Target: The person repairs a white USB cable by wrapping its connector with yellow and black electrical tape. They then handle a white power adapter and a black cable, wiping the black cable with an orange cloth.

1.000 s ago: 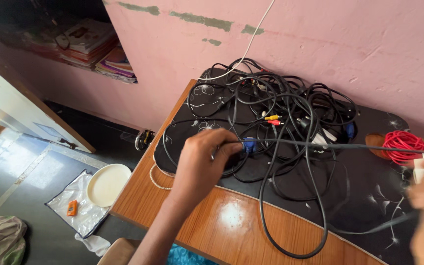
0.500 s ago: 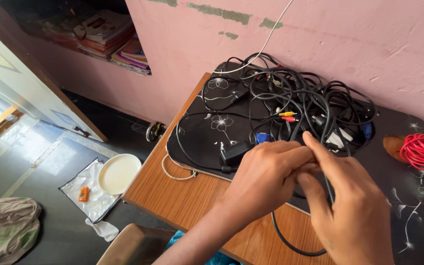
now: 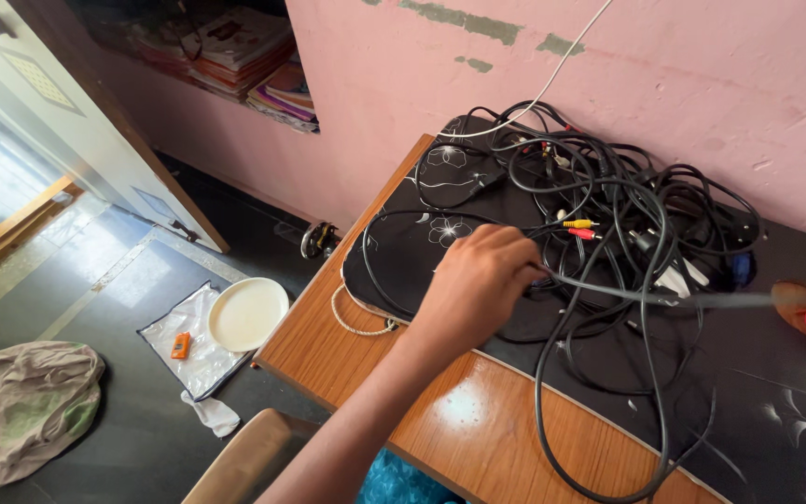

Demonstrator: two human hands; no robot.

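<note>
Black cable (image 3: 608, 291) pinched taut in left hand (image 3: 478, 280) fingers above tangled cable heap (image 3: 627, 205).

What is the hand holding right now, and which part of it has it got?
The left hand grips a black cable from the tangled pile, pinching it along its length, not at a plug; the cable stretches taut to the right. The right hand is out of view.

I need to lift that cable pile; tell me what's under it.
The tangled black cables lie on a black floral mat, which covers a wooden table. The left hand grips one cable. Anything beneath the densest tangle is hidden.
</note>
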